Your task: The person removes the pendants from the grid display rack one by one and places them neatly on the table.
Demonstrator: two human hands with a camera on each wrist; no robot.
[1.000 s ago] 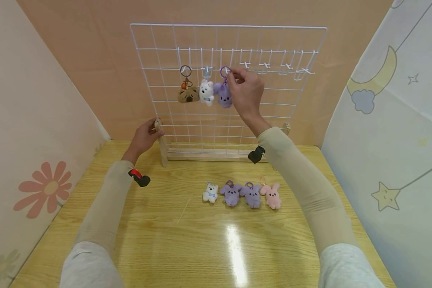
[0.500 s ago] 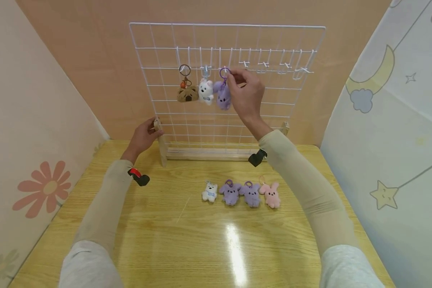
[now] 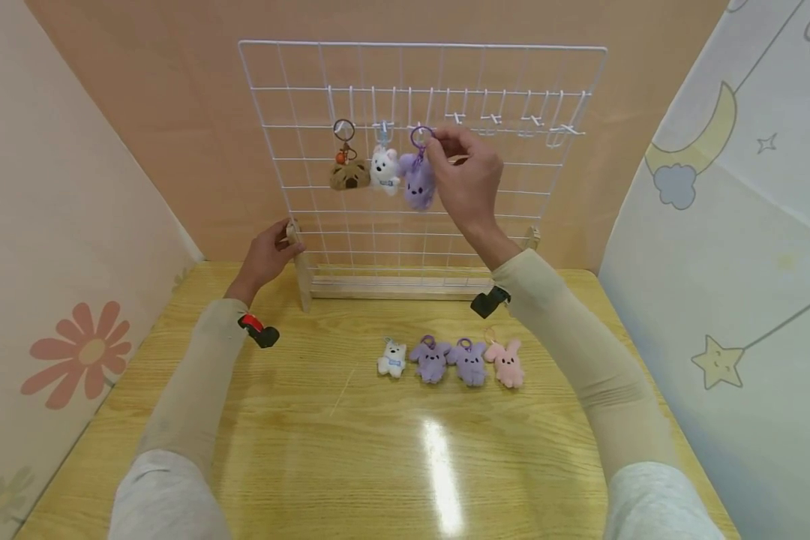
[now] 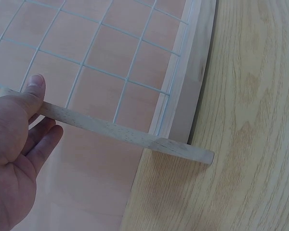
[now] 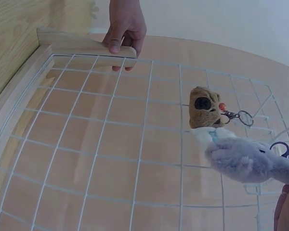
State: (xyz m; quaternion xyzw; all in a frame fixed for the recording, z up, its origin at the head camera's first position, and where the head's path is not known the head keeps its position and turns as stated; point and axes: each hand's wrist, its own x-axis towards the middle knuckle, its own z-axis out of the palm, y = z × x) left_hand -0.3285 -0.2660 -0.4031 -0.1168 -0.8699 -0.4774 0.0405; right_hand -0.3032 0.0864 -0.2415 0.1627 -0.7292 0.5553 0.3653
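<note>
The right hand's [image 3: 469, 169] fingers pinch the ring [image 3: 412, 136] of a purple toy [image 3: 418, 187] in front of the wire rack [image 3: 418, 46], near a hook [image 3: 418, 128]; whether the ring loops round it, I cannot tell. The left hand's [image 3: 265, 255] fingers grip the wooden post [image 3: 301, 277] at the rack's left end. Moved at a slant, the ring could snag on the hook's tip; a hard tug might tip the rack if the left hand's grip slackened.
</note>
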